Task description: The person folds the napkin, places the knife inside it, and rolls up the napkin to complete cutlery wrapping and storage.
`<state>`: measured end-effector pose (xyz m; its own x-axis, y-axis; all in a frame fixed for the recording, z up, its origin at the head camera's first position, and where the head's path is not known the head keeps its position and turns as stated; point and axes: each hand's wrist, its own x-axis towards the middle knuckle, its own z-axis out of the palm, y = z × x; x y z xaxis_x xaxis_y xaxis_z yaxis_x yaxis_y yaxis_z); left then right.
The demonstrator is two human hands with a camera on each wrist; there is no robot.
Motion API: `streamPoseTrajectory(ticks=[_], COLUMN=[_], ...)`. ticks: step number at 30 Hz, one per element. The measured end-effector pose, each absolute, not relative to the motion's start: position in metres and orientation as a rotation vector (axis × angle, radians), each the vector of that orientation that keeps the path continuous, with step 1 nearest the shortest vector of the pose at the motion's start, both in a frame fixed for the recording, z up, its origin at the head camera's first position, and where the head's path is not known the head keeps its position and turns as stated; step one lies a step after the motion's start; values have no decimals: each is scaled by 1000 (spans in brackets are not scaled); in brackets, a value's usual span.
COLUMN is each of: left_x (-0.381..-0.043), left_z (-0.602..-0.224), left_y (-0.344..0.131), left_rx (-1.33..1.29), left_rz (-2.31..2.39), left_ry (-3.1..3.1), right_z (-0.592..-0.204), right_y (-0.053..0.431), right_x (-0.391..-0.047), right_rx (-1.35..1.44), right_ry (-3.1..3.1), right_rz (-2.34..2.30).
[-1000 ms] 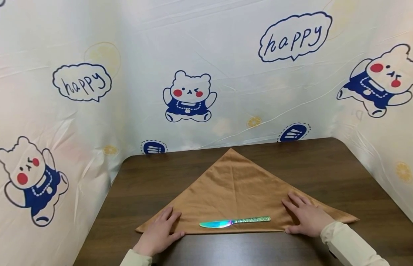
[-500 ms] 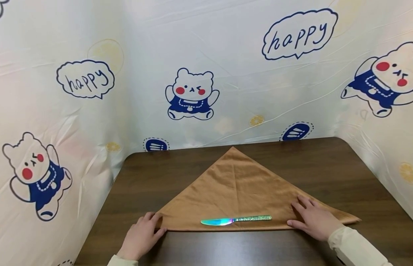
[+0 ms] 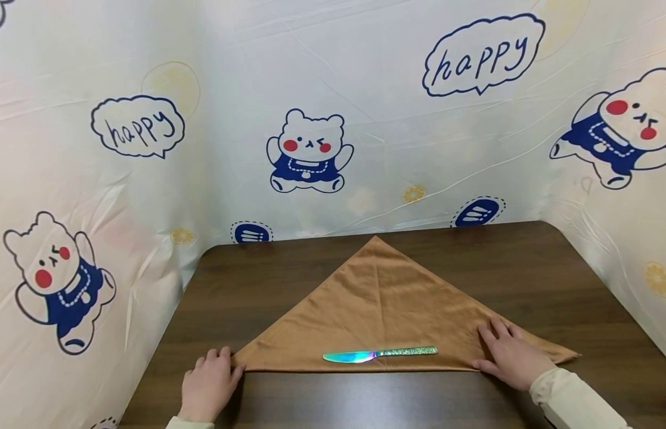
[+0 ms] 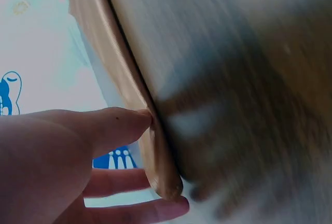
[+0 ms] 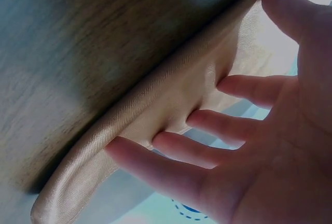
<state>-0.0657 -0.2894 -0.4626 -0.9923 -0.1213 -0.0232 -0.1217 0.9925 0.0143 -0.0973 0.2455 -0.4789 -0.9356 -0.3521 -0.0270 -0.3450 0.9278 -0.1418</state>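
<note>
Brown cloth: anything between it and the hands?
Nothing visible: the left hand and right hand both touch the brown cloth directly. The knife lies on it, apart from both.

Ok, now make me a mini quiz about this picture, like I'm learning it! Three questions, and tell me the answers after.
1. Pick one: what shape does the brown cloth on the table make?
a) circle
b) triangle
c) star

2. True or false: the handle of the knife is nearer the right hand than the blade is.

3. Which hand is at a corner of the cloth?

Key:
1. b, triangle.
2. True; the blade points the other way.
3. The left hand; the right hand rests on the cloth, short of the corner on its side.
</note>
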Motion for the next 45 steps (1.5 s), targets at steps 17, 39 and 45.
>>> streamPoseTrajectory(ticks=[17, 39, 45], left_x=[-68, -71, -70], left_z=[-460, -455, -453], left_y=[-298, -295, -293], left_rx=[-173, -189, -171], left_rz=[57, 149, 168], left_ry=[3086, 2991, 2945], right_z=[-480, -483, -481], right_y=[245, 246, 245], right_x=[-97, -99, -98], right_rx=[-538, -518, -502], right_ry=[3053, 3030, 3013], right_rz=[-176, -174, -185])
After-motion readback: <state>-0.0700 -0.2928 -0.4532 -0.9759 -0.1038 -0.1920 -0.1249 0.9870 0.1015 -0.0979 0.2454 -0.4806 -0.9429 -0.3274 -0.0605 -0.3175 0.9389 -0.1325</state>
